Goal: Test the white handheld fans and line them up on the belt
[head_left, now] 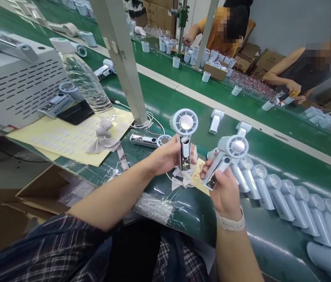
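Note:
Near the middle of the view, my left hand (168, 156) is wrapped round the handle of a light blue handheld fan (185, 147), held upright with its round head on top. My right hand (227, 188) grips a second handheld fan (232, 147), tilted, its head to the upper right. Both handles show exposed inner parts at the lower end. Beneath and between the hands lie crumpled pale cloth strips (180, 182) and a yellow card (202, 176) with red writing. Another fan (144, 140) lies on the table left of my left hand.
Several fans (283, 199) lie in a row at the right. A water bottle (86, 78) stands on yellow paper (74, 145) beside a vented grey box (15, 82). A metal post (124, 62) rises ahead. People work across the green belt (159, 86).

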The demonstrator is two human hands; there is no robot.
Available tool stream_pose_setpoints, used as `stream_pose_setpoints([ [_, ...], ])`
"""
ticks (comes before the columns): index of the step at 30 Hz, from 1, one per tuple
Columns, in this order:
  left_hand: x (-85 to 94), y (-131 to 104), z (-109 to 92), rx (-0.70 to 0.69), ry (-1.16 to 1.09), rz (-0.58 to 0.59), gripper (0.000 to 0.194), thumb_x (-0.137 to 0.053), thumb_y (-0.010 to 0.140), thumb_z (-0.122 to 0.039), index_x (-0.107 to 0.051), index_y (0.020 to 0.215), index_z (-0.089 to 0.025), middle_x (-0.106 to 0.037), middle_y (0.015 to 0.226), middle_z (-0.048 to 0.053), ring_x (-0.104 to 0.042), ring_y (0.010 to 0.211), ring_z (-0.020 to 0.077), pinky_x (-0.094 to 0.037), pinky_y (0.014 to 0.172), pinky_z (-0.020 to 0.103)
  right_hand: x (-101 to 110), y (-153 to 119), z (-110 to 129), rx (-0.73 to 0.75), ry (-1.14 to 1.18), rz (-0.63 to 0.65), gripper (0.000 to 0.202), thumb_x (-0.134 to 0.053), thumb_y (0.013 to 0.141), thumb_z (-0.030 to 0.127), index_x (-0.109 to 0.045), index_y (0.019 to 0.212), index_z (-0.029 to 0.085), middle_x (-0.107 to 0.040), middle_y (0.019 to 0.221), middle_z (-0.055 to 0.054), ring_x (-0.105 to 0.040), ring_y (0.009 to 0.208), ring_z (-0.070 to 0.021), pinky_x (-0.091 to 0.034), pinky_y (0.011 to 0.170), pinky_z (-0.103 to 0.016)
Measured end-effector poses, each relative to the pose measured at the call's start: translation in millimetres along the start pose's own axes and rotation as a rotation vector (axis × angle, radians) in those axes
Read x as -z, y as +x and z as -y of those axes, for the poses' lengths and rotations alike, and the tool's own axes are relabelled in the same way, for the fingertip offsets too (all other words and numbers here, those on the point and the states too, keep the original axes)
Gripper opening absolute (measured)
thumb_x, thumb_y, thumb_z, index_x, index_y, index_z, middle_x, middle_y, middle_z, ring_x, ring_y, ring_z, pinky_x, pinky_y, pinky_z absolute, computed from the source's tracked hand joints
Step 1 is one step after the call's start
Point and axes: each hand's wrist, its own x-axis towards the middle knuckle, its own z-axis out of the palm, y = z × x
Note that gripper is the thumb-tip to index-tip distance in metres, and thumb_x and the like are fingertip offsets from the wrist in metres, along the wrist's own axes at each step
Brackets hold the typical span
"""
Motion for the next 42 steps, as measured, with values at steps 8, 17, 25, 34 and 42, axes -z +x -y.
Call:
stream_pose_setpoints([
  [8,-9.4,-9.2,10.7,-0.001,0.132,0.151,0.048,-0.082,0.083,-0.045,-0.049,0.108,-0.021,-0.061,0.092,0.001,-0.064,0.073,0.0134,-0.054,0.067,0.029,-5.0,-5.2,-4.3,-0.027,0.048,0.084,0.026,-0.063,0.091,0.044,-0.057,0.109,0.026,-0.064,0.091,-0.003,-0.064,0.073,-0.0193,-0.061,0.066,-0.037],
  [17,-4.2,-4.2,10.8,-0.003,0.114,0.248,0.051,-0.081,0.086,-0.040,-0.047,0.117,-0.018,-0.067,0.093,0.005,-0.070,0.085,0.0192,-0.056,0.078,0.035,-4.8,-5.2,-9.8,-0.090,0.216,0.010,0.026,-0.075,0.089,0.038,-0.068,0.111,0.025,-0.068,0.100,-0.003,-0.065,0.083,-0.0181,-0.058,0.075,-0.034],
  [25,-3.3,-4.4,13.6,-0.054,0.175,0.255,0.043,-0.076,0.090,-0.045,-0.049,0.109,-0.017,-0.068,0.083,0.004,-0.069,0.077,0.0182,-0.053,0.073,0.032,-7.4,-5.2,-9.8,-0.110,0.233,0.064,0.022,-0.073,0.090,0.038,-0.067,0.106,0.023,-0.068,0.089,-0.003,-0.064,0.079,-0.0186,-0.056,0.072,-0.034],
  [34,-0.8,-1.1,20.4,-0.006,0.151,0.019,0.049,-0.078,0.083,-0.052,-0.049,0.103,-0.019,-0.062,0.079,-0.001,-0.061,0.063,0.0129,-0.050,0.057,0.026,-12.7,-4.3,-10.7,-0.140,0.249,-0.074,0.032,-0.074,0.087,0.041,-0.064,0.113,0.025,-0.065,0.087,0.000,-0.062,0.064,-0.0150,-0.056,0.055,-0.029],
  [42,3.7,3.0,17.4,-0.064,0.280,0.141,0.049,-0.075,0.086,-0.057,-0.046,0.100,-0.019,-0.063,0.072,-0.002,-0.061,0.061,0.0137,-0.050,0.060,0.028,-11.3,-4.4,-11.9,-0.104,0.209,-0.005,0.028,-0.073,0.089,0.042,-0.063,0.110,0.027,-0.064,0.085,0.001,-0.061,0.061,-0.0152,-0.054,0.054,-0.031],
])
